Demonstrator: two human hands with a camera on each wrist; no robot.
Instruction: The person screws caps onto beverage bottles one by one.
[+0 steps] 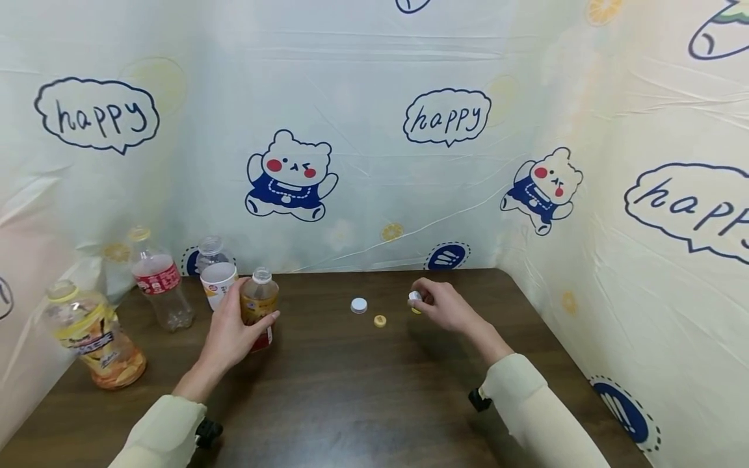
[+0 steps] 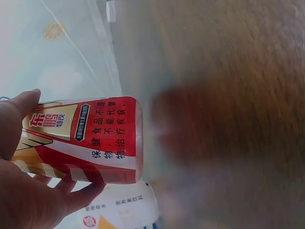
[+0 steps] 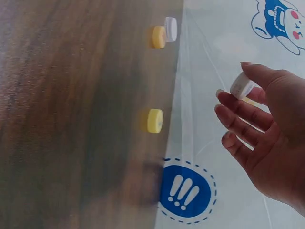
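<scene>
While the two cream sleeves reach in from the near edge of the dark wood-grain table point(image 1: 363, 403), the left hand point(image 1: 231, 335) wraps its fingers and thumb round a small bottle point(image 1: 259, 305) standing upright and uncapped toward the left side; its label is red, gold and white, and the left wrist view shows Chinese print on it, the large gold-panel characters reading 东鹏特饮; the right hand point(image 1: 441, 307), out past the table's middle, pinches a small white cap point(image 1: 415, 296) between thumb and fingertips, the other fingers loosely curled, and the right wrist view shows the cap lifted clear of the wood; a yellow cap point(image 1: 416, 311) lies on the table right under that hand; between the hands lie another yellow cap point(image 1: 380, 320) and, just beyond it, a round white cap point(image 1: 359, 305), both flat plastic discs; near the left edge stands a squat clear plastic jar-like bottle point(image 1: 93, 338) with a yellow lid and an orange-and-black label whose writing is too blurred to read; farther back along that side stand a ribbed clear bottle point(image 1: 158, 279) with a red label and yellowish cap, and a clear bottle point(image 1: 215, 270) with a white label, close behind the held bottle; a glossy, creased plastic sheet point(image 1: 374, 162) walls the far and right edges, printed with cartoon bears, lemon slices and speech bubbles reading "happy".
</scene>
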